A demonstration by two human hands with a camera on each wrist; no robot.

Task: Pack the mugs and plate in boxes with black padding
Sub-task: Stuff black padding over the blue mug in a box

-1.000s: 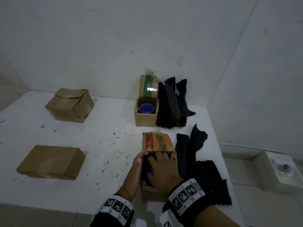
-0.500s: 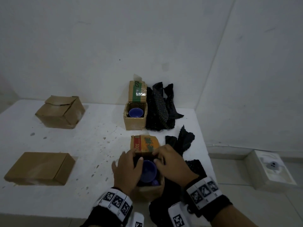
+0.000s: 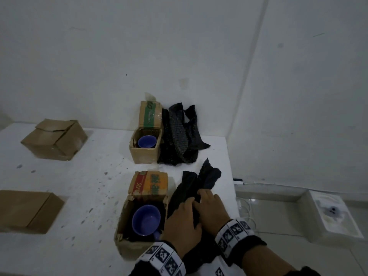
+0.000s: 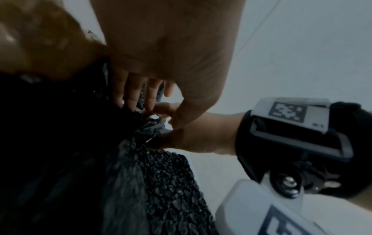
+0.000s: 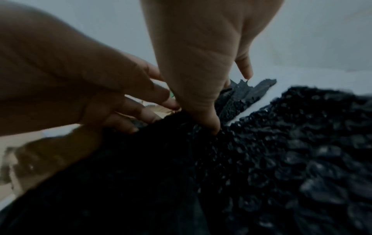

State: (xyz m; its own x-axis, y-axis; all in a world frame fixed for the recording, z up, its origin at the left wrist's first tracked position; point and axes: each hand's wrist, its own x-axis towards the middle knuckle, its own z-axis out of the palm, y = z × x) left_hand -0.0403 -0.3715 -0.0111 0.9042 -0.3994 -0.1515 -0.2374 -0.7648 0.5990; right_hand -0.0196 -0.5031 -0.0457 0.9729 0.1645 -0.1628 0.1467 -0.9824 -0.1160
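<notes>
The white tabletop (image 3: 65, 176) carries four cardboard boxes. Two closed boxes sit at the left: a flat one (image 3: 25, 210) near the front edge, a taller one (image 3: 54, 139) farther back. The two open boxes stand in a line toward the wall. The far open box (image 3: 144, 150) holds a blue mug (image 3: 147, 141) mouth up, its lid flap raised against the wall, with a heap of black padding (image 3: 179, 136) just beside it on the right. The near open box (image 3: 139, 222) holds a second blue mug (image 3: 146, 219), also mouth up, its handle pointing toward the person; dark padding lines the box around it.

Right of the near box lies a long sheet of black padding (image 3: 199, 184), its long axis running away from the person. Only the head view shows the boxes and mugs. The wrist views show what it cannot: the bubbled texture of the sheet and the fingers. The left hand (image 3: 180, 222) curls its fingers (image 5: 128, 109) into the sheet's bunched edge. The right hand (image 3: 212, 208) pinches the same edge between thumb (image 5: 207, 120) and fingers
</notes>
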